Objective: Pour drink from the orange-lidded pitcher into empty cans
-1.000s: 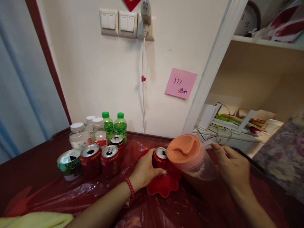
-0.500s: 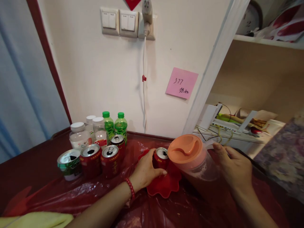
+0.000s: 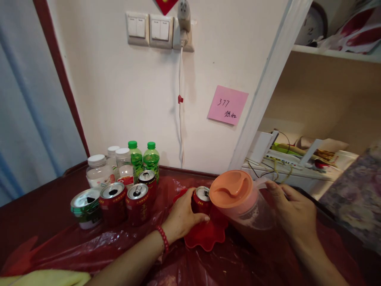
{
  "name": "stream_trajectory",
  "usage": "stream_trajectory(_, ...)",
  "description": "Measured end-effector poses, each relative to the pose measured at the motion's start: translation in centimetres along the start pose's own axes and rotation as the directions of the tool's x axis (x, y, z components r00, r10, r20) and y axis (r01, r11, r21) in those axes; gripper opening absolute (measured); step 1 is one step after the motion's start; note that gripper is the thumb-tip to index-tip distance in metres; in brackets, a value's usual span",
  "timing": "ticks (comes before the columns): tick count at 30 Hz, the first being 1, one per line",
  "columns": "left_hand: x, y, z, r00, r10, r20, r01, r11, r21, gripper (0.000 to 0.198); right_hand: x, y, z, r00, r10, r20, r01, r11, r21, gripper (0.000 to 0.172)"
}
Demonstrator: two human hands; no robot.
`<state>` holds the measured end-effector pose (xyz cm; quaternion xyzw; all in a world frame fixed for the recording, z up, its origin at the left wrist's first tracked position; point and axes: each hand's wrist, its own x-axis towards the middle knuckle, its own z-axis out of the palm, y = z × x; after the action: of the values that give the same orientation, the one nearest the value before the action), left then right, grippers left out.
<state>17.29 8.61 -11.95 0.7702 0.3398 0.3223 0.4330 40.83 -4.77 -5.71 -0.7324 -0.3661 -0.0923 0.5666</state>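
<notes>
My left hand (image 3: pixel 182 217) is wrapped round an opened red can (image 3: pixel 201 200) that stands on a red scalloped plate (image 3: pixel 205 234). My right hand (image 3: pixel 293 210) grips the handle of a clear plastic pitcher with an orange lid (image 3: pixel 233 189). The pitcher is tilted to the left, its lid right beside the can's top. A little liquid shows inside the pitcher.
Left of the plate stand three opened red cans (image 3: pixel 137 203), a green-and-white can (image 3: pixel 85 206), two green-capped bottles (image 3: pixel 151 157) and white-capped jars (image 3: pixel 97 171). Red plastic sheet (image 3: pixel 125 246) covers the table. A yellow cloth (image 3: pixel 44 278) lies at the front left. A cluttered shelf (image 3: pixel 297 159) is on the right.
Almost nothing has moved; the view has shifted slightly and both hands keep their hold on the can and the tilted pitcher.
</notes>
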Motion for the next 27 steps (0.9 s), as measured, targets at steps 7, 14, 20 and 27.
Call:
stream_trajectory(7,0.03,0.18,-0.1,1.0,-0.006,0.004,0.006,1.0,-0.014,0.074,0.25,0.27,0.02,1.0,-0.02,0.005,0.02,0.999,-0.034,0.069)
stream_trajectory(14,0.02,0.16,0.0,1.0,-0.015,-0.008,0.015,1.0,-0.014,0.072,-0.06,-0.22,0.09,1.0,-0.024,0.012,0.025,0.999,-0.038,0.067)
stream_trajectory(20,0.07,-0.01,0.03,1.0,-0.022,0.005,0.023,0.998,-0.06,0.077,0.27,0.14,0.3,0.999,-0.04,0.017,0.04,0.998,-0.039,0.07)
stream_trajectory(27,0.21,0.09,-0.01,1.0,-0.027,0.007,0.028,0.997,-0.07,0.079,0.36,-0.14,0.31,0.999,-0.045,0.017,0.045,0.999,-0.012,0.068)
